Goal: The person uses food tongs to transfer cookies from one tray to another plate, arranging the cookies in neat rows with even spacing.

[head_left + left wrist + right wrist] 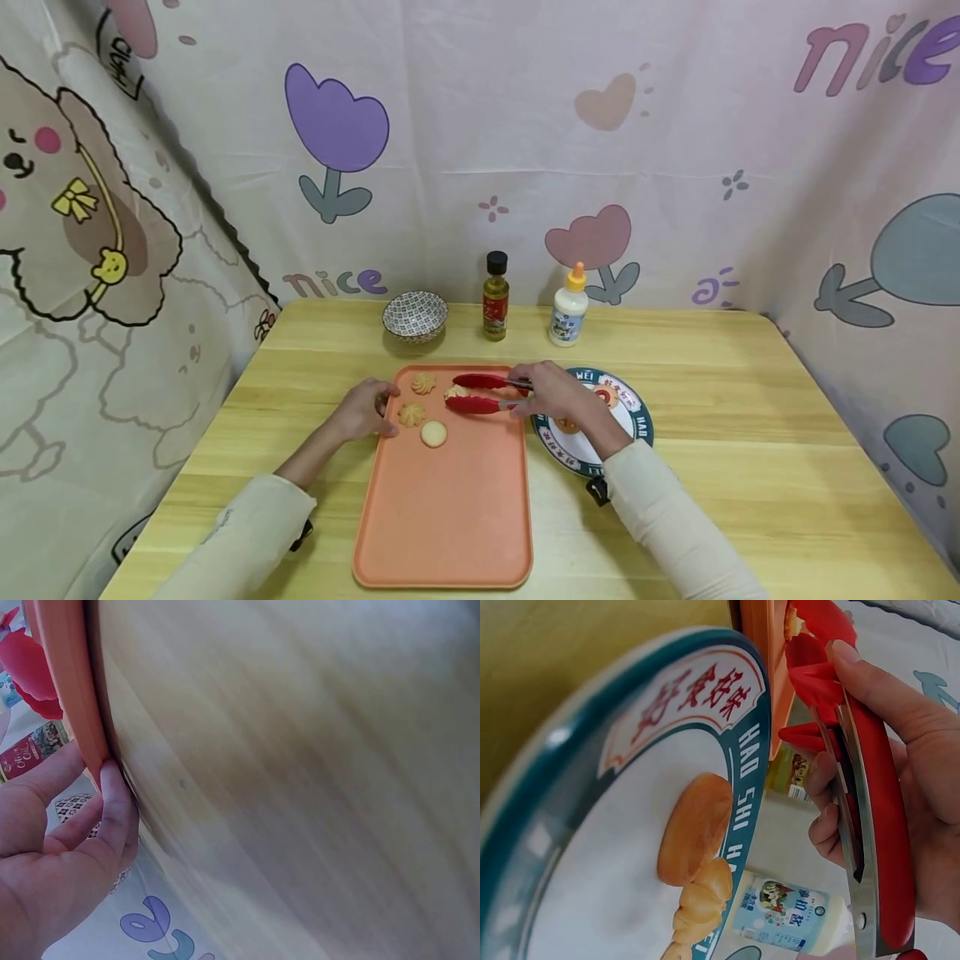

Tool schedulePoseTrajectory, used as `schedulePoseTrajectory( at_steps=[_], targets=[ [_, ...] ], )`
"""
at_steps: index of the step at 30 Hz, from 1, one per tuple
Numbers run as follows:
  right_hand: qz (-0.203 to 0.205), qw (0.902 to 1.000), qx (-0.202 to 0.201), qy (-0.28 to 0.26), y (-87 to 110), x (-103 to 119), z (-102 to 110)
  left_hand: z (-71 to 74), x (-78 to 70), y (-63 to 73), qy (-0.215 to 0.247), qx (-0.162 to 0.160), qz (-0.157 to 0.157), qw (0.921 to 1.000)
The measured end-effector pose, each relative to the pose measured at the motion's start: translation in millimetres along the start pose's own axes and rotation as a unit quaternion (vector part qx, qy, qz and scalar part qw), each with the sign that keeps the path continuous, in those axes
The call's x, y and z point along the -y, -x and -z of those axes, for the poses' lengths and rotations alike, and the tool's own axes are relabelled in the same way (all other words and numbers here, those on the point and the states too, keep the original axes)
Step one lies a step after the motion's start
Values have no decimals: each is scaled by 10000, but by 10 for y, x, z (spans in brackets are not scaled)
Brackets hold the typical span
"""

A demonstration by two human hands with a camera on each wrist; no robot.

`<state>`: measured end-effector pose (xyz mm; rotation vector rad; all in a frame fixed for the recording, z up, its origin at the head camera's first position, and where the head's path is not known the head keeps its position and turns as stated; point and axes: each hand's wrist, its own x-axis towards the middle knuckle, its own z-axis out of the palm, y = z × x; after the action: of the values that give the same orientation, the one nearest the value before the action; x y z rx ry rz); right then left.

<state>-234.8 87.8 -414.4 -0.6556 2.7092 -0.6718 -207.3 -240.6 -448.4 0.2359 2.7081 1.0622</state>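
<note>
My left hand (367,408) pinches the left rim of the orange tray (450,517), thumb on one side and fingers on the other, as the left wrist view shows. Red-tipped tongs (874,795) are gripped in my right hand (551,389). Their red tips (474,406) reach over the upper right of the tray, around a pale cookie (455,392). To the left on the tray lie a swirled cookie (423,383), a flower-shaped cookie (412,414) and a plain round cookie (433,433).
Right of the tray, under my right forearm, sits a green-rimmed plate (642,425) with cookies (695,829). Along the back stand a patterned bowl (415,317), a black-capped oil bottle (495,300) and a white squeeze bottle (567,312). A printed curtain (450,125) hangs behind the table.
</note>
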Motion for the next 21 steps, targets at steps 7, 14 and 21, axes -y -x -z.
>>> schedulePoseTrajectory(
  at_steps=[7,14,21],
  targets=[
    [0,10000,-77,17,21,9,-2,-7,-6,3,-30,-29,37,10000],
    [144,9997,-201,3,96,-29,84,-8,-14,1,4,-32,100,9999],
    [261,9993,-253,87,238,-144,239,-12,-22,2,12,-31,78,10000]
  ],
)
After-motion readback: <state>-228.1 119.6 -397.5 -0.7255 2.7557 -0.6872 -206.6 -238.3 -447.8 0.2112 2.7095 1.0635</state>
